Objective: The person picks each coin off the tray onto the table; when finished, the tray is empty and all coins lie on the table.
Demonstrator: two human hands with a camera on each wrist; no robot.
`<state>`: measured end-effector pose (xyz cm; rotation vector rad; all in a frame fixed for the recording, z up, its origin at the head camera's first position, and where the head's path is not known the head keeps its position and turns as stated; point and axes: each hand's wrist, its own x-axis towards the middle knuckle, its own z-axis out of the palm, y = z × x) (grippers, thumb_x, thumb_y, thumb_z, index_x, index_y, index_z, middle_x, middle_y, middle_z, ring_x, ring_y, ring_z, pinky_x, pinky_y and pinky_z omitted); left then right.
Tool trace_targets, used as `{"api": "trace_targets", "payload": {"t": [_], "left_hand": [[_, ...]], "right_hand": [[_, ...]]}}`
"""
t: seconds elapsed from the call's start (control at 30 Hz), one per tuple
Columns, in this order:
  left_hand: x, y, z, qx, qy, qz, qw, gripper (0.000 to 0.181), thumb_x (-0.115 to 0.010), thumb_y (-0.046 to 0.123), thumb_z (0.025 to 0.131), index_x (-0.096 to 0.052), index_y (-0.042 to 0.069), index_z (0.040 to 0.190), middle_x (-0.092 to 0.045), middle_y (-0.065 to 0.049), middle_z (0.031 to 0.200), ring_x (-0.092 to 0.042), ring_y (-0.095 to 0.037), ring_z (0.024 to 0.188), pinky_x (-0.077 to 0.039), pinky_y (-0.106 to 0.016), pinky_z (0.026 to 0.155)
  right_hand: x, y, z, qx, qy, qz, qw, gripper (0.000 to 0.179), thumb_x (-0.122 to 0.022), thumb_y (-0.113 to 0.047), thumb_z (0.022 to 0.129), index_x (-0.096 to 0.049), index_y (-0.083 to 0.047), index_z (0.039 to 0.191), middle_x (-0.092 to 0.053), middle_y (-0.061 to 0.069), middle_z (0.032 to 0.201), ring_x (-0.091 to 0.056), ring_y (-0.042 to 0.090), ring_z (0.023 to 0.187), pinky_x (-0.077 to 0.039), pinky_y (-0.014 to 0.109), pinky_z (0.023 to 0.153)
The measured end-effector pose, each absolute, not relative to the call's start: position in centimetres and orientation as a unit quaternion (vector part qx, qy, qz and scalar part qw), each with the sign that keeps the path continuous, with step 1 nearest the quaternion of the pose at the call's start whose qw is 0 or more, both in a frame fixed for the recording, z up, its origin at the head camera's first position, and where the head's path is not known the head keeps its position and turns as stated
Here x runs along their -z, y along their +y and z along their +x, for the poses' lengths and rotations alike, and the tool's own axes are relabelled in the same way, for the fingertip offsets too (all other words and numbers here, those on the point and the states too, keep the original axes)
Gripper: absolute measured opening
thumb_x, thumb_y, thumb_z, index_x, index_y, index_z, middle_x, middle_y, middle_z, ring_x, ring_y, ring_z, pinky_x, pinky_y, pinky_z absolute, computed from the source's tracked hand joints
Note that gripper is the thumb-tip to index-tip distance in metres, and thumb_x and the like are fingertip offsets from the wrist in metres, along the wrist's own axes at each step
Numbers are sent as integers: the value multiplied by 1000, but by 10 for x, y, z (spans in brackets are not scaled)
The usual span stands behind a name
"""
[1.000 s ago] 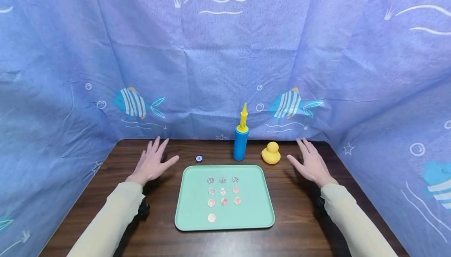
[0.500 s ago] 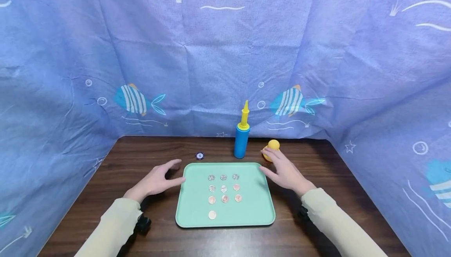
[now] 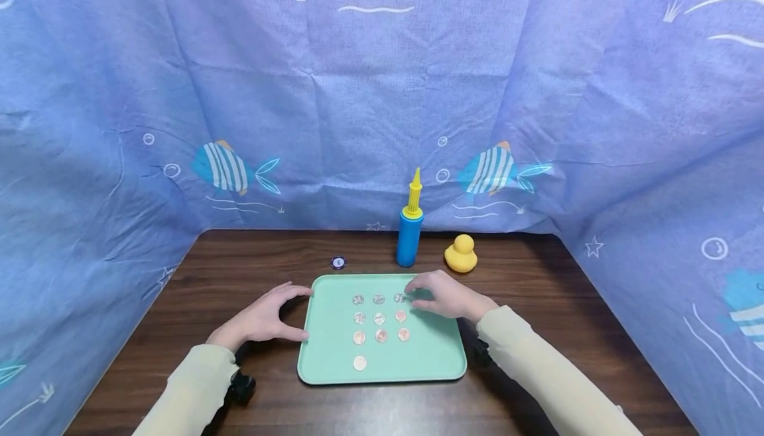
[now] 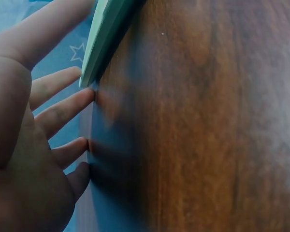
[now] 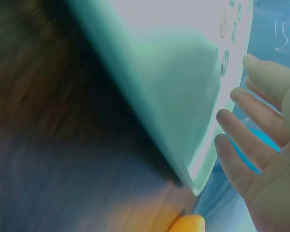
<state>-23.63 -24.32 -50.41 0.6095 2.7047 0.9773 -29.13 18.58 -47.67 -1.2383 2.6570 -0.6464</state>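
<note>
A light green tray [image 3: 432,363] lies on the table with several coins in rows, silver ones at the back and copper-coloured ones further forward. My left hand [image 3: 262,316] is at the tray's left edge, thumb and fingertips spread right by the rim. In the left wrist view its fingers [image 4: 63,113] are apart beside the tray's side [image 4: 93,48]. Over the tray's right back part is my right hand [image 3: 444,295], its fingertips close to the rightmost silver coin [image 3: 399,297] of the back row. The right wrist view shows its fingers [image 5: 251,125] spread, holding nothing.
Behind the tray stands a blue and yellow hand pump [image 3: 408,240]. A yellow rubber duck [image 3: 461,257] sits to its right, and a dark poker chip [image 3: 338,263] lies to its left. A blue fish-patterned curtain [image 3: 358,124] hangs behind the wooden table [image 3: 251,250].
My right hand has moved left and in, from beside the duck to over the tray's coins. My left hand has moved right and nearer me, to the tray's left rim.
</note>
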Motion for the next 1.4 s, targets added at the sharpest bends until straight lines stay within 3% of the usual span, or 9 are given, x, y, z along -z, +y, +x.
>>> {"api": "trace_targets", "payload": {"t": [0.4, 0.73, 1.23, 1.4], "left_hand": [[504, -243, -235, -324, 918, 205, 104, 91, -92, 52, 76, -57, 15, 151, -48, -18, 158, -22, -51, 155, -28, -74, 115], [502, -240, -237, -319, 919, 202, 114, 93, -93, 51, 75, -56, 13, 152, -50, -16, 158, -21, -52, 155, -29, -74, 115], [503, -242, -239, -321, 917, 207, 117, 93, -93, 52, 75, -56, 12, 151, -50, -16, 158, -21, -52, 155, -27, -75, 116], [504, -242, -239, -324, 916, 205, 118, 93, -93, 52, 75, -56, 13, 152, -50, -15, 158, -20, -52, 155, -26, -75, 116]], "right_hand": [[483, 166, -302, 224, 876, -418, 85, 26, -80, -9, 95, -77, -6, 120, -76, 5, 118, -71, 22, 104, -59, 40, 92], [487, 157, -303, 214, 882, -415, 61, 19, -81, -8, 94, -81, -11, 113, -77, 1, 109, -69, 15, 94, -58, 29, 81], [485, 150, -303, 206, 884, -414, 74, 17, -76, -2, 96, -80, -8, 111, -77, 5, 109, -67, 15, 91, -58, 27, 81], [483, 151, -301, 208, 889, -401, 77, 15, -77, -1, 94, -81, -7, 108, -76, 3, 102, -62, 13, 88, -55, 27, 78]]}}
